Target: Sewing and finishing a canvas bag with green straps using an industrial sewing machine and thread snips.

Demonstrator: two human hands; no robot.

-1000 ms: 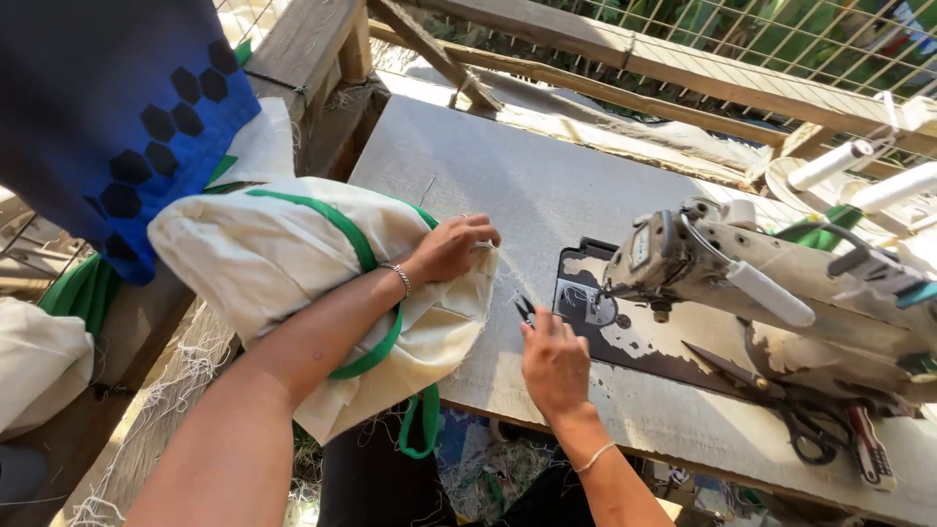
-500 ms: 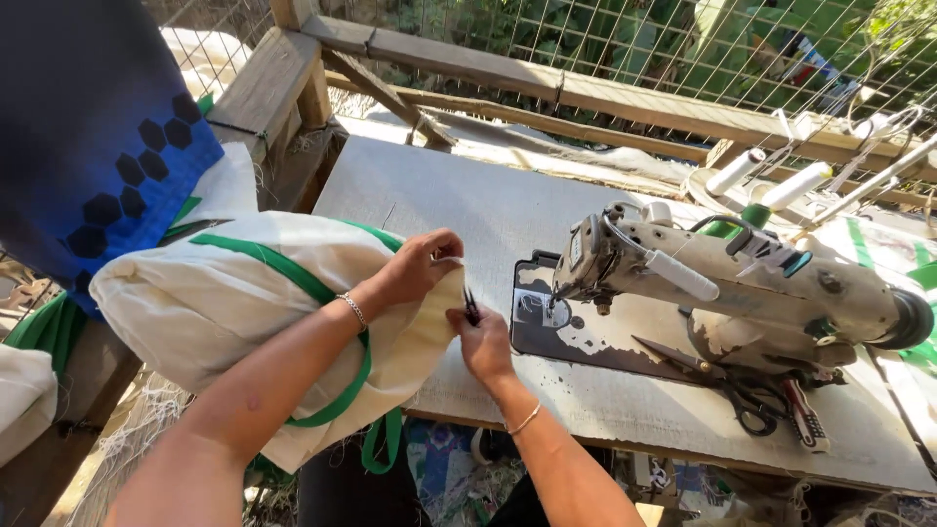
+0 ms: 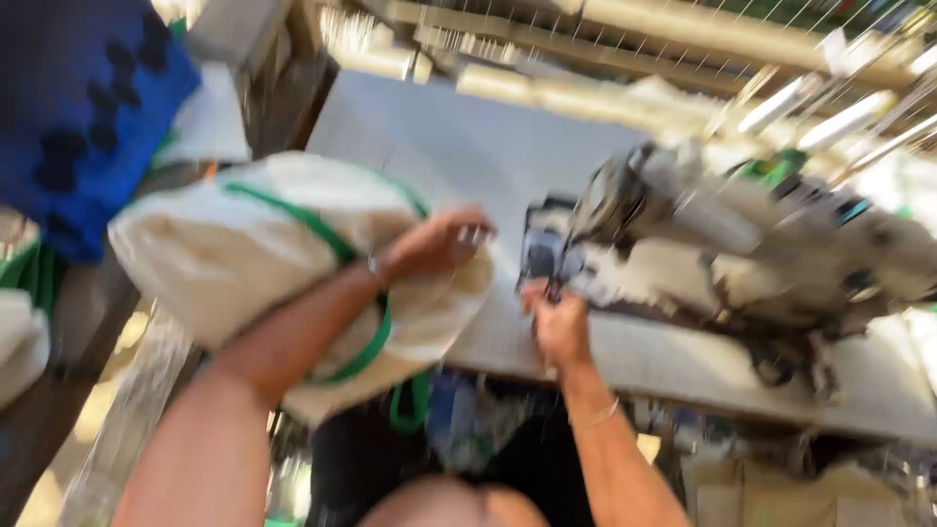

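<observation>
The view is motion-blurred. My left hand (image 3: 441,244) rests on a cream cloth bag (image 3: 244,244) with green straps (image 3: 366,322), gripping its edge at the left end of the white table (image 3: 459,137). My right hand (image 3: 558,322) sits just right of it, at the table's near edge, closed on a small dark tool, possibly thread snips (image 3: 552,288). Both hands lie in front of the needle end of a grey sewing machine (image 3: 742,244).
Blue patterned fabric (image 3: 78,107) hangs at the far left above more cream bags (image 3: 20,342). A wooden rail and wire fence (image 3: 683,29) run behind the table. White thread cones (image 3: 839,112) stand at the back right. Scissors-like tools (image 3: 791,371) lie below the machine.
The camera has swung, blurring the picture. My right hand has moved from beside the left hand toward the machine's needle end, still holding the small tool. My left hand stays on the bag.
</observation>
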